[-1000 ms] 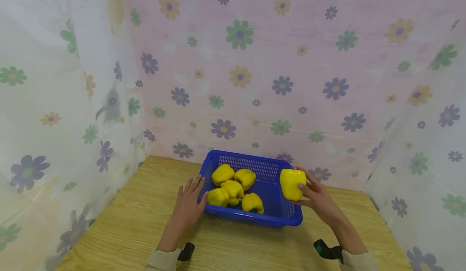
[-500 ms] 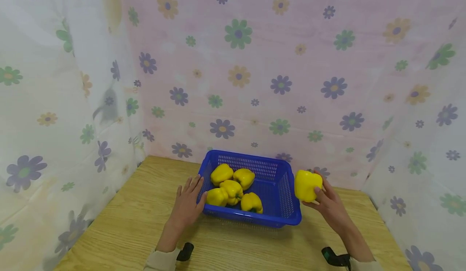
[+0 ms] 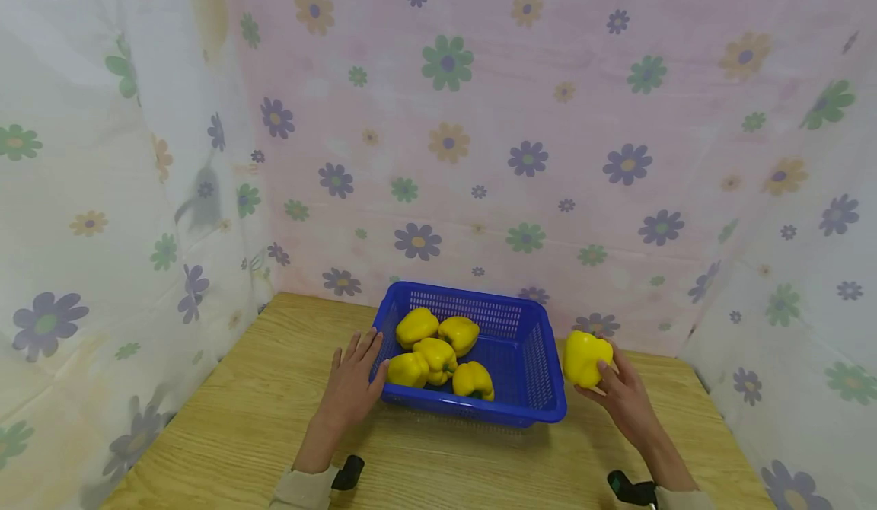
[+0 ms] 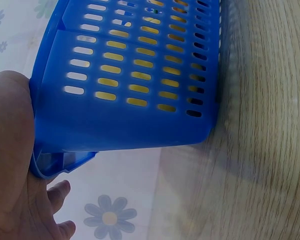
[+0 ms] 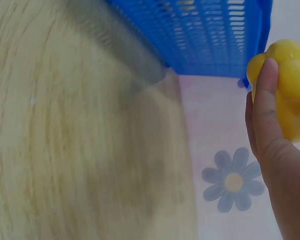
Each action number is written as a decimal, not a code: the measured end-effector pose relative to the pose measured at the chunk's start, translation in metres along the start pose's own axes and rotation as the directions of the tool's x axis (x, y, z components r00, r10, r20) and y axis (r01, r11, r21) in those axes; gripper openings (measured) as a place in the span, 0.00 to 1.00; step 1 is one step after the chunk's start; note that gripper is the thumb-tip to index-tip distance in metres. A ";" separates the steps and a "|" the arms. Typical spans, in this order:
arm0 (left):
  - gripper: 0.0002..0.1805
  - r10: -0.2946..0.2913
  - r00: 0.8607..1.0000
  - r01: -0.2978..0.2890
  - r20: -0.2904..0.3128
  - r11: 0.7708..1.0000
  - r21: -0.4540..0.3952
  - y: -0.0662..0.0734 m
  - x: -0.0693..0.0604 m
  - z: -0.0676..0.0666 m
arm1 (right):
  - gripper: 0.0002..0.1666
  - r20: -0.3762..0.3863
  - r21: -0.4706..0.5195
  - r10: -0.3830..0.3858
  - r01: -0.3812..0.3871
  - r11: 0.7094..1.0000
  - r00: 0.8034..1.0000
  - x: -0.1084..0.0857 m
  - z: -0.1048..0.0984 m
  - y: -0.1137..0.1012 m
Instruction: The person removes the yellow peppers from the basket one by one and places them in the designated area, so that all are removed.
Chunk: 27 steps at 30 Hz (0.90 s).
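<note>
A blue slotted plastic basket (image 3: 473, 411) stands on the table with several yellow bell peppers (image 3: 437, 359) inside, mostly toward its left side. My left hand (image 3: 351, 384) rests on the basket's left rim, fingers fairly straight; the left wrist view shows the palm (image 4: 10, 145) against that rim. Just outside the basket's right end, my right hand (image 3: 625, 392) grips another yellow bell pepper (image 3: 585, 359) between thumb and fingers, held above the table. In the right wrist view the thumb (image 5: 268, 100) lies along this pepper (image 5: 292, 90), whose far side runs out of view.
The wooden table (image 3: 438, 472) extends around the basket on the left, front and right. A flower-patterned cloth (image 3: 448, 213) hangs close behind the table, with more cloth on both sides. Dark wrist devices (image 3: 349, 473) sit at each cuff.
My right hand has carried its pepper from over the basket's right rim to the right, outside the basket, then slightly lower, tilting it. The left hand and the basket stay put.
</note>
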<state>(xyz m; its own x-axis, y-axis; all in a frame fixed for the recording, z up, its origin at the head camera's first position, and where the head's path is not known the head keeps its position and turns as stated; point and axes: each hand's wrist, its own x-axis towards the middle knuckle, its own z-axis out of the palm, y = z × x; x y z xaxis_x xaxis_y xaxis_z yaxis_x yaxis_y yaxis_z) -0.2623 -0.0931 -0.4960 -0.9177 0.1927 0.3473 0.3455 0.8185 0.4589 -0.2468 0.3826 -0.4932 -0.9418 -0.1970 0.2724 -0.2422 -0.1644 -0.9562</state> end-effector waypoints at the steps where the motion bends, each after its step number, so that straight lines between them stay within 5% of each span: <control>1: 0.31 -0.002 1.000 0.002 0.002 1.000 -0.002 0.000 0.000 0.000 | 0.31 -0.007 -0.005 0.012 -0.012 1.000 1.000 0.000 -0.002 0.003; 10: 0.31 -0.005 1.000 0.005 0.009 1.000 -0.005 0.001 0.001 0.000 | 0.34 -0.075 -0.164 0.154 -0.165 0.973 0.985 0.000 -0.022 0.025; 19: 0.31 -0.011 1.000 0.011 0.005 1.000 -0.010 0.001 0.000 0.001 | 0.38 -0.089 -0.281 0.197 -0.214 0.936 0.976 0.008 -0.032 0.037; 27: 0.30 -0.002 1.000 0.002 -0.015 1.000 -0.013 -0.001 0.000 0.003 | 0.39 -0.020 -0.338 0.254 -0.245 0.908 0.967 0.025 -0.039 0.036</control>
<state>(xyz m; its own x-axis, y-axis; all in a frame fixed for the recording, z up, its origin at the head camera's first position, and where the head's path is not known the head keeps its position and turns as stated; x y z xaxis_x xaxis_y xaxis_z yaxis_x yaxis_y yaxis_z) -0.2632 -0.0923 -0.4993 -0.9154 0.1833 0.3584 0.3466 0.8117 0.4702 -0.2884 0.4092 -0.5246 -0.9768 -0.2134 0.0185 -0.0678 0.2262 -0.9717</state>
